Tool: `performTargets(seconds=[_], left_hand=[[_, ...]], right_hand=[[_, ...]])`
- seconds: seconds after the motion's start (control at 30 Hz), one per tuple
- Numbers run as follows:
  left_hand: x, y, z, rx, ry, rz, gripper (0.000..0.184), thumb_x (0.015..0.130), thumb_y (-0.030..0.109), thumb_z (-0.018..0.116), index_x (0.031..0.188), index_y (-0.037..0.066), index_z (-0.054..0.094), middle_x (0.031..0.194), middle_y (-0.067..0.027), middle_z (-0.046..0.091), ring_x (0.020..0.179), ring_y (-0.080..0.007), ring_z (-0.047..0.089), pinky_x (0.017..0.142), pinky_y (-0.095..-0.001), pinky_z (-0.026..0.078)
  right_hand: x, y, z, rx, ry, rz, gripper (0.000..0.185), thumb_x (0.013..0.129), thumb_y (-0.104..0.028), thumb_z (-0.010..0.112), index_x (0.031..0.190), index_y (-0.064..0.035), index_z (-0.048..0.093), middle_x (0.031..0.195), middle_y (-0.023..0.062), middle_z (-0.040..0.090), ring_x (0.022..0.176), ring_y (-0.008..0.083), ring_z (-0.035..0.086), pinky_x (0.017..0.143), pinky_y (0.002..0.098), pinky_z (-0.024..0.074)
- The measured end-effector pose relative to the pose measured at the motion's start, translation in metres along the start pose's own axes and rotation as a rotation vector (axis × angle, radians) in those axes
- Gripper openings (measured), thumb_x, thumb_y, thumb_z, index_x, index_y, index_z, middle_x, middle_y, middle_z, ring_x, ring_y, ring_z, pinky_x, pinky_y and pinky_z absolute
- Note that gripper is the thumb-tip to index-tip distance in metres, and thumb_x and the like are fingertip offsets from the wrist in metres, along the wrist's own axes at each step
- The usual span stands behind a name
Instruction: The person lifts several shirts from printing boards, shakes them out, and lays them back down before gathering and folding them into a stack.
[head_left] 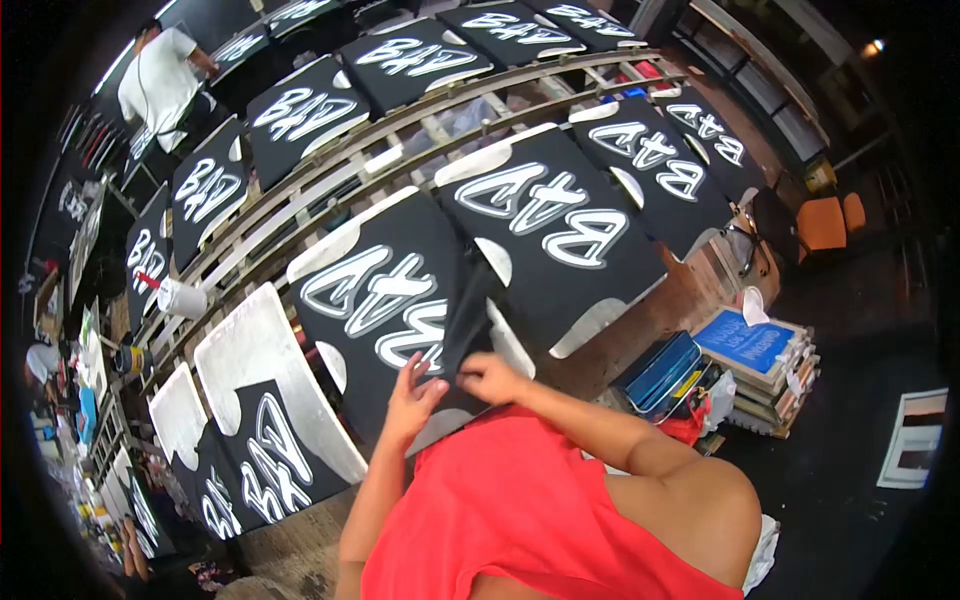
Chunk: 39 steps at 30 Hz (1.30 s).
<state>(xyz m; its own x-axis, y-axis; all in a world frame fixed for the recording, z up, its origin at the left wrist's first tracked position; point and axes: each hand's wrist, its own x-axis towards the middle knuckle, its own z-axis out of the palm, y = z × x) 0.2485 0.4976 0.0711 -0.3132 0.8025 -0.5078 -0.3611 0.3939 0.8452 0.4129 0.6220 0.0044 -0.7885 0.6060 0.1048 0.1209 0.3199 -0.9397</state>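
A black fabric panel with white "BAD" lettering lies on a pale board in front of me. Its right edge is lifted and folded up, and bare board shows beside it. My right hand pinches the fabric near the raised fold. At the panel's near end is my left hand, with thumb and fingers apart just over the lettering. Right of it, a second black printed panel lies flat on its own board.
Several more printed panels lie on boards along wooden rails. A white tub stands on the left rail. Stacked frames, one with a blue screen, stand at right near an orange chair. A person in a white shirt is at far left.
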Motion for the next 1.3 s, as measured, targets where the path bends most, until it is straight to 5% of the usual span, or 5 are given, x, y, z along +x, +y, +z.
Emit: performTargets(seconds=[0.17,0.33,0.43,0.73,1.3], left_hand=[[0.056,-0.066,0.031,0.649,0.374,0.094,0.061,0.082,0.035,0.076,0.118,-0.011,0.058,0.109,-0.0225,0.065,0.095,-0.0269,0.063,0.083,-0.0374,0.050],[0.059,-0.029,0.060,0.734,0.623,0.249,0.034,0.092,0.024,0.063,0.097,-0.010,0.064,0.089,-0.0259,0.069,0.084,-0.0365,0.067,0.076,-0.0453,0.049],[0.042,0.029,0.108,0.682,0.456,0.486,0.020,0.093,0.013,0.060,0.100,-0.005,0.066,0.090,-0.0214,0.069,0.080,-0.0316,0.068,0.071,-0.0406,0.050],[-0.005,0.113,0.178,0.981,0.163,0.798,0.013,0.081,-0.003,0.066,0.093,0.001,0.065,0.078,-0.0146,0.058,0.068,-0.0330,0.059,0.059,-0.0378,0.044],[-0.257,0.161,-0.064,0.500,1.550,0.892,0.049,0.091,0.027,0.070,0.129,-0.003,0.059,0.124,-0.0176,0.064,0.107,-0.0295,0.061,0.089,-0.0419,0.051]], right_hand=[[0.005,0.017,-0.043,0.003,-0.558,0.089,0.017,0.085,-0.022,0.060,0.096,-0.0111,0.069,0.092,0.0041,0.073,0.092,0.0266,0.070,0.113,0.0604,0.0276],[0.013,0.016,-0.087,0.088,-0.380,0.063,0.022,0.081,-0.006,0.056,0.101,-0.0035,0.064,0.082,0.0088,0.070,0.071,0.0173,0.068,0.066,0.0306,0.0525],[0.035,0.007,-0.105,-0.098,0.012,-0.085,0.079,0.073,0.000,0.071,0.143,-0.0090,0.036,0.143,0.0163,0.039,0.131,0.0386,0.041,0.106,0.0429,0.0408],[0.156,0.065,-0.131,-0.162,0.201,-0.437,0.025,0.071,-0.004,0.066,0.094,-0.0119,0.066,0.098,0.0086,0.063,0.096,0.0337,0.058,0.086,0.0422,0.0481],[0.242,-0.123,-0.190,-0.006,-0.039,-0.798,0.033,0.060,-0.001,0.057,0.092,-0.0054,0.065,0.088,0.0134,0.061,0.090,0.0347,0.058,0.079,0.0412,0.0472]])
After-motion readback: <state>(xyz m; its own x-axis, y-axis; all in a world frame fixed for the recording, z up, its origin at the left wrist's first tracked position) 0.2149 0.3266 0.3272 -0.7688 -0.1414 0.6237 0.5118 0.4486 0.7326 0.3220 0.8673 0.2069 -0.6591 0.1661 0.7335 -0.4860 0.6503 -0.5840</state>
